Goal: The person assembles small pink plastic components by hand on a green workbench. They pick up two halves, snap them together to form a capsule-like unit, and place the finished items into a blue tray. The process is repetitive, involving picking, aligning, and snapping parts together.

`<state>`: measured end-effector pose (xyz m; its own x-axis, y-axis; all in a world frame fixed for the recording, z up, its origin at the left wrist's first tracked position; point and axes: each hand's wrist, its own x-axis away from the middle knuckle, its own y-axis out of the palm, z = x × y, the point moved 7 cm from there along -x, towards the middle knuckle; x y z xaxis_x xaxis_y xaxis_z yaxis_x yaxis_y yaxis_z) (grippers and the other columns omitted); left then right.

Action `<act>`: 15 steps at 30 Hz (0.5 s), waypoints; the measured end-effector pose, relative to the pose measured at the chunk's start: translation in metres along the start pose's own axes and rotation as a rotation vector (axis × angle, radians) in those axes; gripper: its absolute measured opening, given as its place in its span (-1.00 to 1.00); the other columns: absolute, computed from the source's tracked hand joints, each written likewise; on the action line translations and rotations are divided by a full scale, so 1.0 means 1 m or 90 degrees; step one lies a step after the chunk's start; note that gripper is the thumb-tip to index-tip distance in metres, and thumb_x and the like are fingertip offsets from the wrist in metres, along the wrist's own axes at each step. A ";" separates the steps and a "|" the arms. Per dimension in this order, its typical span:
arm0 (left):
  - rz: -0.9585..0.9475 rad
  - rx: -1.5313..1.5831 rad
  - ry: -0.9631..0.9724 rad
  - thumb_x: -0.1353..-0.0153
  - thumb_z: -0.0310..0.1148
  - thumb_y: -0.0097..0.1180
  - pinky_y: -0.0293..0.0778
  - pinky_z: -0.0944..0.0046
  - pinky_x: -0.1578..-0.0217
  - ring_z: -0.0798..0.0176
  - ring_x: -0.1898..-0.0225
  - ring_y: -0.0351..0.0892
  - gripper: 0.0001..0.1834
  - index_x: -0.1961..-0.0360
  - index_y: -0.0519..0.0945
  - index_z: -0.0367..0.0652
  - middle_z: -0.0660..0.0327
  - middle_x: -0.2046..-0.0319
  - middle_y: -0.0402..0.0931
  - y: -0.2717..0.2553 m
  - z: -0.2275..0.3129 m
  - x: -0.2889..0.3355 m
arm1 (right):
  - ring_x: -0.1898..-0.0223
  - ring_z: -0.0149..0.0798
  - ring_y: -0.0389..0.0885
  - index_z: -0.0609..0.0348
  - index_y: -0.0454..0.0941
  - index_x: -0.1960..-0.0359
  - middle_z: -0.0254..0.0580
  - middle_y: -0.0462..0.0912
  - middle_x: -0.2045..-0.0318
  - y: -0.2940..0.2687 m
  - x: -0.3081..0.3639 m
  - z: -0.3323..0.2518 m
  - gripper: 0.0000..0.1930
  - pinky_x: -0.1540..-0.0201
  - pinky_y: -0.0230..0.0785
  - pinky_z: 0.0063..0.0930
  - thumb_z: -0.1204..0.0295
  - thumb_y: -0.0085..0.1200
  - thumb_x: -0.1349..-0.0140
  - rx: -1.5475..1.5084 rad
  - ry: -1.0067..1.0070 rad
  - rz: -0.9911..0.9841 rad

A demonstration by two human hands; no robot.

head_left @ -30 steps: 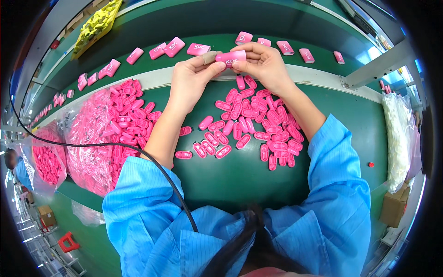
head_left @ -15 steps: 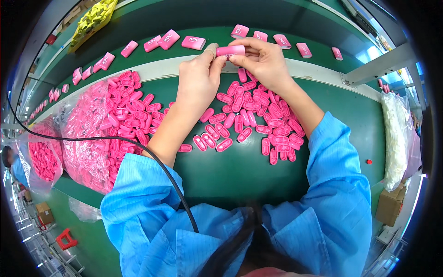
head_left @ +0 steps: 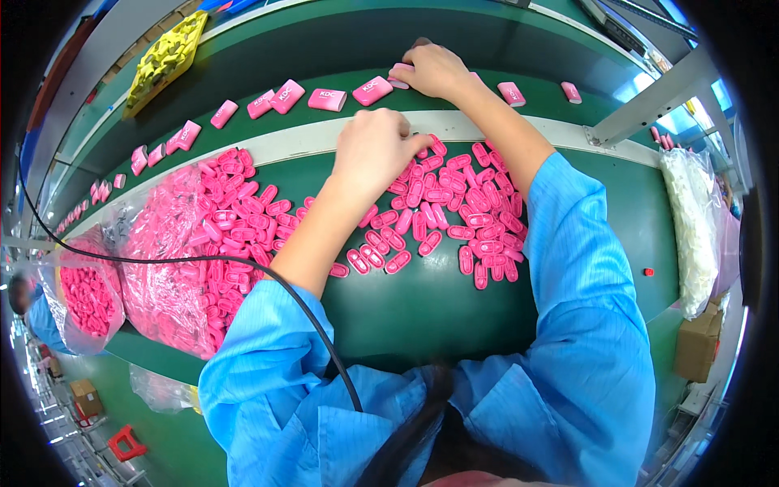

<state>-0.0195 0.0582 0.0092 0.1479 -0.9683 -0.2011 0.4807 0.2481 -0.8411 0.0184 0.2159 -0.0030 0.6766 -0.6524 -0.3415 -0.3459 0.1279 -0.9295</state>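
Observation:
My right hand reaches over to the far green strip. Its thumb and fingers close on a pink flat tubular casing there. Just left of it lies another pink casing with white lettering. My left hand hovers nearer, above the pale rail, with thumb and forefinger apart. Its thumb tip is beside a small pink oval cap at the edge of a loose pile; whether they touch, I cannot tell. The other fingers of that hand are mostly hidden.
Pink oval caps lie heaped on the green table. A clear bag of caps stands left, and a bag of white pieces right. A black cable crosses my left arm. A yellow tray sits far left.
Both hands have come off the pink casing they held, and a casing now lies on the strip near there. My right hand went farther to another casing; my left came nearer the caps.

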 end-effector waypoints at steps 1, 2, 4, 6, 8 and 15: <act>-0.016 -0.019 0.011 0.06 -0.21 0.24 0.50 0.18 0.34 0.03 0.49 0.60 -0.73 0.53 0.65 -0.25 0.02 0.61 0.56 0.005 0.004 -0.002 | 0.19 0.01 0.57 0.18 0.60 0.29 0.03 0.59 0.33 0.002 0.002 0.001 -0.64 0.10 0.39 -0.18 0.14 0.11 -0.03 -0.036 -0.019 -0.010; -0.032 -0.039 0.022 0.06 -0.21 0.24 0.50 0.18 0.34 0.03 0.49 0.60 -0.73 0.53 0.65 -0.24 0.02 0.60 0.56 0.010 0.007 -0.004 | 0.21 0.04 0.56 0.19 0.58 0.28 0.03 0.59 0.33 0.002 0.003 0.002 -0.65 0.11 0.40 -0.18 0.17 0.12 -0.02 -0.067 -0.032 0.007; -0.041 -0.096 0.043 0.05 -0.23 0.23 0.50 0.17 0.33 0.03 0.48 0.60 -0.75 0.51 0.65 -0.23 0.01 0.59 0.56 0.014 0.006 -0.006 | 0.24 0.11 0.56 0.20 0.56 0.28 0.03 0.59 0.31 -0.010 0.013 -0.012 -0.68 0.13 0.40 -0.18 0.22 0.15 0.00 -0.148 -0.055 0.047; -0.022 -0.153 0.068 0.04 -0.25 0.22 0.51 0.16 0.31 0.02 0.48 0.60 -0.76 0.47 0.65 -0.23 0.00 0.58 0.56 0.018 0.000 -0.007 | 0.35 -0.04 0.59 0.21 0.52 0.27 -0.02 0.60 0.32 -0.016 0.022 -0.019 -0.72 0.22 0.43 -0.31 0.32 0.17 0.00 -0.186 -0.053 0.051; -0.019 -0.201 0.078 0.01 -0.27 0.19 0.51 0.17 0.31 0.01 0.46 0.60 -0.78 0.44 0.65 -0.23 -0.02 0.54 0.56 0.021 0.002 -0.004 | 0.42 -0.18 0.60 0.23 0.49 0.24 -0.07 0.60 0.33 -0.022 0.036 -0.018 -0.72 0.30 0.44 -0.42 0.38 0.18 -0.02 -0.328 0.007 0.032; 0.069 0.634 -0.158 -0.10 -0.39 0.16 0.51 0.37 0.30 0.30 0.37 0.60 -0.75 0.26 0.56 -0.37 0.14 0.40 0.59 0.015 -0.047 0.005 | 0.32 -0.41 0.61 0.32 0.40 0.04 -0.17 0.60 0.27 -0.023 0.084 -0.006 -0.66 0.20 0.48 -0.62 0.51 0.08 -0.13 -0.917 0.141 -0.177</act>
<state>-0.0521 0.0555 -0.0279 0.3531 -0.9344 -0.0473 0.9353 0.3537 -0.0050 0.0791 0.1534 -0.0094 0.7624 -0.6464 -0.0292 -0.6461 -0.7630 0.0204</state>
